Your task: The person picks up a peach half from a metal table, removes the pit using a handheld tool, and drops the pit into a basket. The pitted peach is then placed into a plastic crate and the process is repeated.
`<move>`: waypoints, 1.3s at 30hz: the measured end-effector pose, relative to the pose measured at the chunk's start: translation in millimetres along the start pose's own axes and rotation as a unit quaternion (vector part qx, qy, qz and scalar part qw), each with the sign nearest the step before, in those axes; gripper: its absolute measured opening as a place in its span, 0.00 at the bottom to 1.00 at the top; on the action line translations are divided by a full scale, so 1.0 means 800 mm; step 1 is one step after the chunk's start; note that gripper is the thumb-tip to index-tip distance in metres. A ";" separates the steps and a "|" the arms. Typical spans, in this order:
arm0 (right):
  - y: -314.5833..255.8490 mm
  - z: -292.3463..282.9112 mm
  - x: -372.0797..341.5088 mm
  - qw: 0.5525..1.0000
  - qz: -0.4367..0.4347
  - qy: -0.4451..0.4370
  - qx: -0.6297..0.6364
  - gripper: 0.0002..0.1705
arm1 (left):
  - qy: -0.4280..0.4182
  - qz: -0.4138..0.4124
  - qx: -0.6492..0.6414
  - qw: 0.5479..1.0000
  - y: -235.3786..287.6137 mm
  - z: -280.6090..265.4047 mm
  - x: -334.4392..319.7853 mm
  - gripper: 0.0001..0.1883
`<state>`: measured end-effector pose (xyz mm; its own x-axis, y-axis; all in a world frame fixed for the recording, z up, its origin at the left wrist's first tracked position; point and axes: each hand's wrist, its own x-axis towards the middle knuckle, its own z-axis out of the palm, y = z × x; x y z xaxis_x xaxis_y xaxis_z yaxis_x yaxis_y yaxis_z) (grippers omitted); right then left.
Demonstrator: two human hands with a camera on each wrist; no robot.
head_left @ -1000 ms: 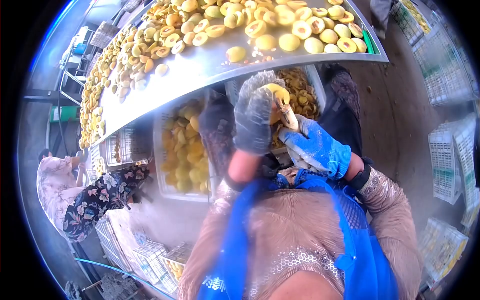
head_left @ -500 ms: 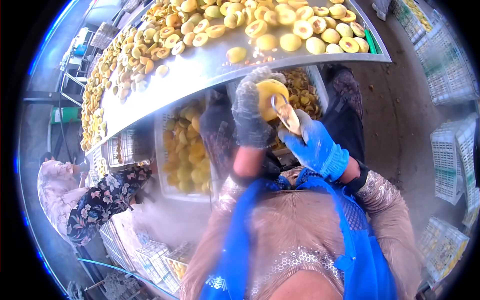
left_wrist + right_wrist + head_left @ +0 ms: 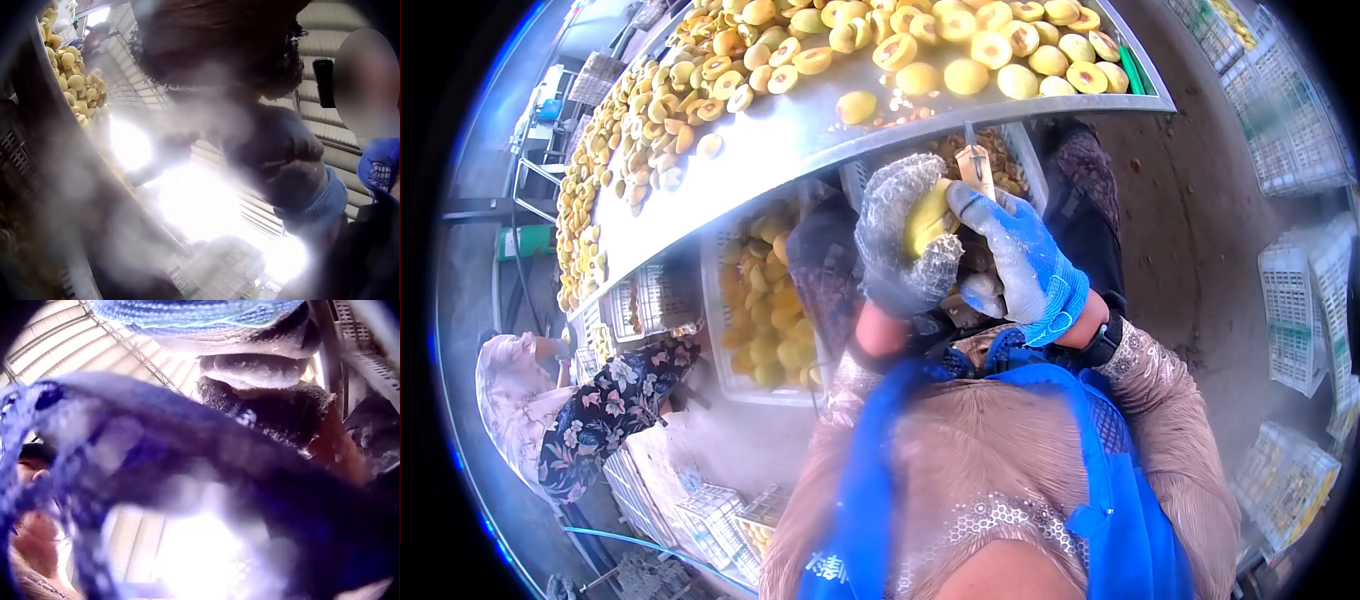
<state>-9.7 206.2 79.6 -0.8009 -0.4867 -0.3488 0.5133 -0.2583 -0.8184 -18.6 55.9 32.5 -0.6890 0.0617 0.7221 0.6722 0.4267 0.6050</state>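
In the head view the left hand (image 3: 905,235), in a grey fuzzy glove, curls round a yellow-green fruit (image 3: 927,218). Beside it the right hand (image 3: 1022,262), in a blue and grey glove, holds a tool by its pale handle (image 3: 975,170), whose metal end points up toward the table edge. The right hand's fingertips reach the fruit's right side. The left wrist view has the left glove (image 3: 219,50) dark at the top, with the blue-cuffed right glove (image 3: 281,162) below. In the right wrist view, the right glove (image 3: 206,325) lies above the left glove (image 3: 269,412); the fruit is hidden there.
A metal table (image 3: 790,135) bears many whole and halved fruits. Below are a crate (image 3: 772,395) of yellow fruit pieces and another (image 3: 1035,165) behind the hands. Stacked crates (image 3: 1295,320) stand right; another person (image 3: 520,400) is at left.
The tool has swung from the fruit's cut face to point upward. The left hand has turned the fruit and closed further round it, and the right hand's fingertips have come against it.
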 end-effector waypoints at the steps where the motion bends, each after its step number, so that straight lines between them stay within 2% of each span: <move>1: 0.005 -0.006 0.001 0.998 -0.025 -0.015 -0.048 0.11 | -0.006 0.010 0.023 1.000 0.000 0.000 -0.002 0.24; 2: 0.008 -0.011 0.002 0.994 -0.050 -0.029 -0.096 0.11 | -0.041 0.006 0.059 0.997 0.002 -0.004 -0.004 0.24; 3: 0.010 -0.014 0.002 0.986 -0.075 -0.044 -0.144 0.10 | -0.010 -0.048 0.020 0.999 0.001 0.004 -0.013 0.23; 4: 0.009 -0.014 0.001 0.989 -0.071 -0.045 -0.123 0.09 | 0.026 -0.099 -0.023 0.995 -0.001 0.012 -0.023 0.23; 5: 0.008 -0.013 0.001 0.991 -0.068 -0.047 -0.102 0.08 | 0.126 -0.197 -0.141 0.962 -0.009 0.049 -0.056 0.22; 7: 0.005 -0.004 -0.001 0.999 -0.008 -0.027 0.032 0.06 | 0.167 -0.252 -0.252 0.919 0.001 0.052 -0.052 0.20; 8: 0.007 -0.001 -0.001 0.997 0.016 -0.015 0.075 0.04 | 0.110 -0.215 -0.249 0.938 0.001 0.029 -0.046 0.20; 10: 0.024 -0.001 0.005 0.997 0.047 0.005 0.064 0.02 | 0.098 -0.188 -0.225 0.951 0.015 0.022 -0.020 0.19; 11: 0.034 0.004 0.007 0.994 0.034 0.042 0.099 0.07 | 0.113 -0.213 -0.235 0.941 0.013 0.024 -0.016 0.18; 13: 0.031 0.002 0.009 0.992 0.038 0.030 0.118 0.09 | 0.156 -0.252 -0.277 0.914 -0.002 0.026 -0.016 0.16; 15: 0.039 -0.015 0.012 0.979 0.071 -0.002 0.192 0.09 | 0.207 -0.283 -0.332 0.876 -0.027 0.024 -0.022 0.15; 16: 0.044 -0.019 0.014 0.984 0.065 -0.009 0.166 0.10 | 0.167 -0.222 -0.117 0.953 -0.029 0.019 -0.021 0.15; 17: 0.047 -0.022 0.015 0.988 0.058 -0.016 0.140 0.11 | 0.155 -0.195 -0.064 0.966 -0.032 0.015 -0.020 0.15; 19: 0.045 -0.016 0.003 1.000 -0.008 -0.004 -0.029 0.14 | 0.121 -0.142 0.038 0.982 -0.035 0.013 -0.018 0.16; 20: 0.044 -0.015 0.000 0.996 -0.023 -0.006 -0.080 0.15 | 0.157 -0.194 -0.088 0.964 -0.029 0.015 -0.019 0.16; 21: 0.043 -0.014 -0.003 0.991 -0.038 -0.007 -0.131 0.16 | 0.189 -0.242 -0.213 0.928 -0.013 0.017 -0.013 0.16; 23: 0.038 -0.012 -0.003 0.983 -0.050 -0.020 -0.174 0.16 | 0.203 -0.279 -0.276 0.897 -0.010 0.022 -0.014 0.17; 25: 0.034 -0.013 -0.002 0.972 -0.077 -0.021 -0.223 0.15 | 0.175 -0.263 -0.156 0.936 -0.024 0.023 -0.023 0.18; 27: 0.050 -0.016 0.007 0.939 -0.179 -0.003 -0.292 0.14 | 0.159 -0.260 -0.105 0.947 -0.027 0.027 -0.027 0.18; 29: 0.050 -0.014 0.005 0.924 -0.212 0.003 -0.317 0.13 | 0.171 -0.296 -0.173 0.924 -0.028 0.024 -0.033 0.19; 32: 0.045 -0.009 0.003 0.923 -0.217 0.012 -0.318 0.13 | 0.180 -0.273 -0.205 0.922 0.010 0.029 -0.016 0.29; 36: 0.038 -0.010 -0.005 0.935 -0.143 0.013 -0.326 0.15 | 0.186 -0.254 -0.251 0.916 0.002 0.027 -0.026 0.24; 39: 0.056 -0.024 -0.003 0.897 -0.248 -0.028 -0.365 0.18 | 0.167 -0.228 -0.235 0.930 0.005 0.027 -0.026 0.24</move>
<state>9.7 211.9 34.8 -0.8480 -0.5092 0.1469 -0.2559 0.1507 -0.9549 -7.7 75.4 12.6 -0.8621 -0.3462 0.3702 0.4281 -0.1065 0.8974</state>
